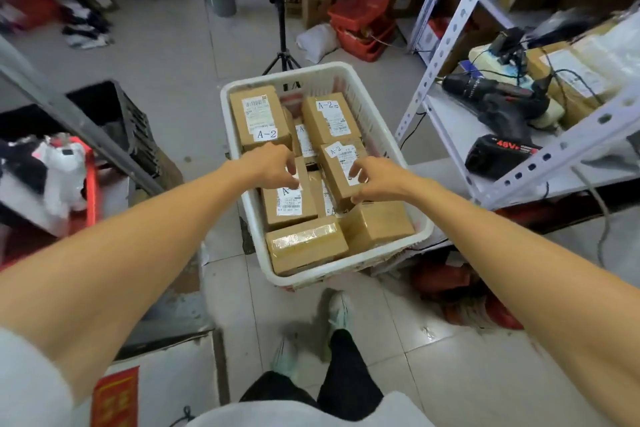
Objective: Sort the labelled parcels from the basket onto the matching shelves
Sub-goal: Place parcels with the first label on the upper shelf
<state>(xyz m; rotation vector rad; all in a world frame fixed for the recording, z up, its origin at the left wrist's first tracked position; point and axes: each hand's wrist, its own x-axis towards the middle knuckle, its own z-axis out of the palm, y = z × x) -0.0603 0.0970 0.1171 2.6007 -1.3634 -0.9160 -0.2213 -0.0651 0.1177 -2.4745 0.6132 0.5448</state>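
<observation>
Under our right hand (375,180), inside the white basket (424,229), lies a small A-2 parcel (337,168). We clamp it between the thumb at its near corner and the fingers curled onto its label. Just left of that grip, our left hand (272,163) curls its fingers over the top edge of the middle parcel (289,206), whose label shows "A-" with the rest under the fingers. Blur leaves us unable to tell whether that hand pinches the box or merely touches it.

Beyond the left hand sits a larger A-2 box (259,118), and beyond the right hand another labelled box (327,118), also marked A-2. Nearer us than both hands, a taped parcel (304,246) and a plain parcel (377,222) lie side by side against the basket's front wall.

Further right of the grip, a white metal shelf (450,128) carries a cordless drill (498,104) and a black battery pack (498,154) marked 48V. Past the basket stands a black tripod (282,55), with red baskets (363,24) stacked to its right.
</observation>
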